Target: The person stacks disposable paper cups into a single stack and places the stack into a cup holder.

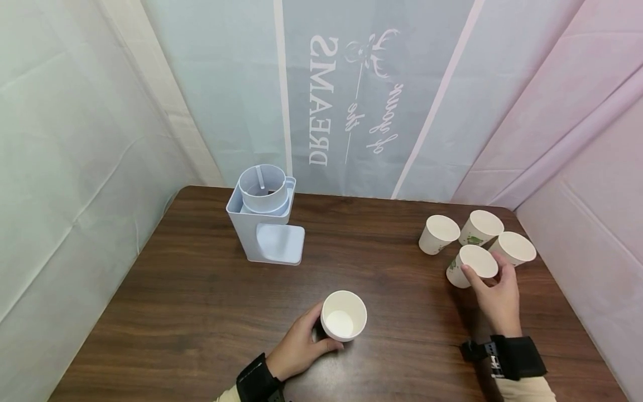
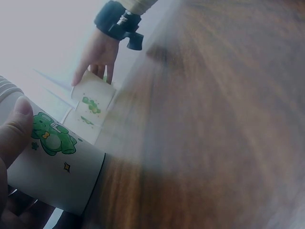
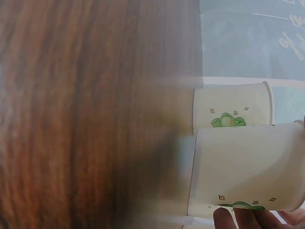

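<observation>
My left hand (image 1: 298, 346) holds a white paper cup (image 1: 344, 321) upright near the table's front, thumb on one side and fingers on the other. In the left wrist view, stacked rims show at the top of this cup (image 2: 52, 176), so several seem nested; a green cartoon animal is printed on it. Over at the right, my right hand (image 1: 499, 296) grips another white paper cup (image 1: 459, 273) between thumb and fingers. Close behind it stand three more cups, a left one (image 1: 437, 237), a back one (image 1: 479, 229) and a right one (image 1: 514, 248).
A pale blue plastic holder (image 1: 246, 234) with a round cylinder (image 1: 261, 195) on top and a flat foot stands at the back left of the brown wooden table (image 1: 201, 312). Printed cloth (image 1: 346, 100) hangs behind the table, with pale cloth at both sides.
</observation>
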Action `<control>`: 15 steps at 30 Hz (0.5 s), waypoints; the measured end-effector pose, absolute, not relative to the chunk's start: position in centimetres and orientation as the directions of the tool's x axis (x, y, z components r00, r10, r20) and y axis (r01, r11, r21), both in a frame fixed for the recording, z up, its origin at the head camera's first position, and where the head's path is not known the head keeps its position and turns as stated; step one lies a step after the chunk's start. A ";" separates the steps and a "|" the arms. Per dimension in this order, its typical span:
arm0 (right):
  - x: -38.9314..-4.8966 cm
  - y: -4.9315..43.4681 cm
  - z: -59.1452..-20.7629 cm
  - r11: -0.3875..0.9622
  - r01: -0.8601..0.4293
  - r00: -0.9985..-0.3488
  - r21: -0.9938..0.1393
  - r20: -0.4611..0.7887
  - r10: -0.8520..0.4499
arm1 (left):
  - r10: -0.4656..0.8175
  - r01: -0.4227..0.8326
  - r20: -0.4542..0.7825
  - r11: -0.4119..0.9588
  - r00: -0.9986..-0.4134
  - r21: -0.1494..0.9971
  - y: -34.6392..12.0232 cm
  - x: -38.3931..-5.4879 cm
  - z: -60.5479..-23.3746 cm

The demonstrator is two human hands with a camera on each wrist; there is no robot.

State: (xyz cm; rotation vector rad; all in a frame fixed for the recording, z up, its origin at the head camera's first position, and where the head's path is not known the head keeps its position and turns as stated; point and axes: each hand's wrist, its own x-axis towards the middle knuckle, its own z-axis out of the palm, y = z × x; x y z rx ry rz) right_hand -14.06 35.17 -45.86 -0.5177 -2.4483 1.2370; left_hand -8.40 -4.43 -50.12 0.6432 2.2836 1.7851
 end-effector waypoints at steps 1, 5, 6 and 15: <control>-14.0 35.1 -45.8 0.555 0.160 -0.874 -0.816 0.145 0.464 | 0.434 0.227 0.126 0.189 -0.892 0.955 -4.4 -8.4 -50.2; -13.6 34.8 -45.4 0.561 0.141 -0.878 -0.815 0.159 0.452 | 0.432 0.226 0.128 0.185 -0.893 0.956 -4.4 -8.4 -50.2; -13.6 34.7 -45.3 0.561 0.132 -0.878 -0.817 0.166 0.449 | 0.433 0.226 0.128 0.183 -0.892 0.957 -4.4 -8.4 -50.3; -13.1 33.8 -44.5 0.517 0.032 -0.866 -0.856 0.234 0.441 | 0.430 0.218 0.121 0.183 -0.895 0.959 -4.4 -8.4 -50.2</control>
